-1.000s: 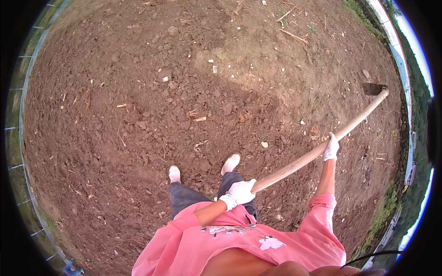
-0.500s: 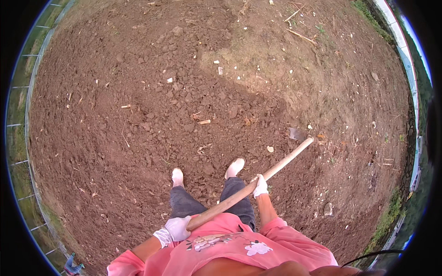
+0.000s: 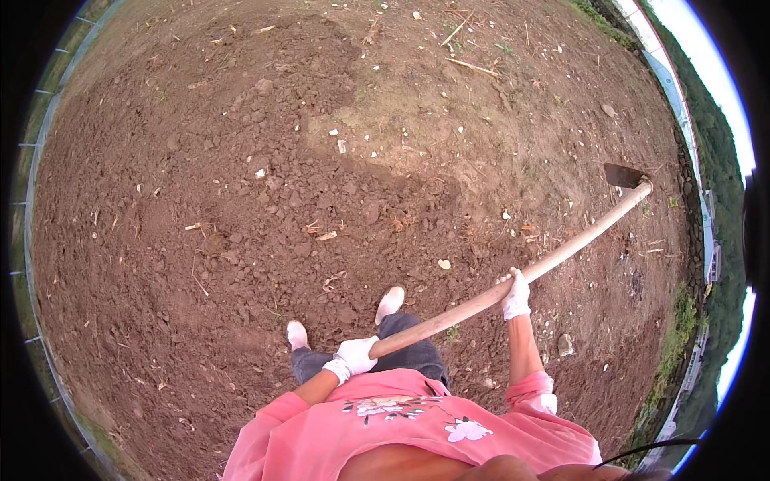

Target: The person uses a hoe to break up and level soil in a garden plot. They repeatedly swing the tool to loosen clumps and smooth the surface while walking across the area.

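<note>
I hold a hoe [image 3: 461, 313] slantwise in front of me, its long pale wooden handle running up to the right. My left hand [image 3: 356, 356], in a white glove, is closed round the butt end of the handle near my waist. Farther along the shaft, my right hand [image 3: 516, 295], also in a white glove, grips it from the right. The dark flat blade [image 3: 622, 175] shows at the far right and appears lifted off the soil. My light-coloured shoes [image 3: 391, 301] stand on the brown soil below.
Loose, cloddy earth [image 3: 265, 208] spreads ahead and to the left. Paler, firmer ground [image 3: 449, 120] lies ahead to the right, with small white stones and dry stalks [image 3: 472, 66]. A fallen stone [image 3: 566, 345] sits at my right. A low wall [image 3: 670, 84] borders the right side.
The hoe has swung outward to the right and its blade has risen from near the soil. Both hands moved with it, the right arm reaching farther out. My view has shifted rightward.
</note>
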Action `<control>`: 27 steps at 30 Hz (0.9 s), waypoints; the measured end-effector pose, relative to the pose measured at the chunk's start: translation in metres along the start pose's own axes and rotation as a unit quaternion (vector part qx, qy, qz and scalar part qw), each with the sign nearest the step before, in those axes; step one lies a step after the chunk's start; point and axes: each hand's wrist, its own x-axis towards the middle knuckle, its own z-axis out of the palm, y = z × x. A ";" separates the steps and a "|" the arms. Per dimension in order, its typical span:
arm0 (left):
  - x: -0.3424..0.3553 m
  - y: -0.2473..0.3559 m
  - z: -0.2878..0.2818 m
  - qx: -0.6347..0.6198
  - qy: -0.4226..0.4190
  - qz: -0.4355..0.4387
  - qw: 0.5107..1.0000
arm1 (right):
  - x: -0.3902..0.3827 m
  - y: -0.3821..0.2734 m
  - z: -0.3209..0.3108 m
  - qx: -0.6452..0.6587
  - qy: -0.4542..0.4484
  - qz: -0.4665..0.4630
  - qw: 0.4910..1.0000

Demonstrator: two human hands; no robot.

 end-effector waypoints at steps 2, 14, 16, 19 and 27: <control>0.039 0.062 0.007 -0.047 0.003 0.034 0.998 | 0.029 -0.069 -0.010 -0.063 0.012 -0.090 0.994; -0.028 0.054 0.005 -0.023 -0.102 -0.221 0.970 | 0.098 0.182 -0.021 -0.211 0.048 0.163 0.963; -0.077 0.022 0.015 -0.032 -0.117 -0.255 0.959 | 0.054 0.240 -0.029 -0.197 0.054 0.201 0.958; -0.121 -0.002 0.037 -0.074 -0.150 -0.262 0.950 | 0.006 0.241 -0.038 -0.151 0.073 0.205 0.964; -0.066 -0.008 0.028 -0.064 -0.109 -0.112 0.986 | -0.008 0.102 -0.007 -0.100 0.079 0.081 0.989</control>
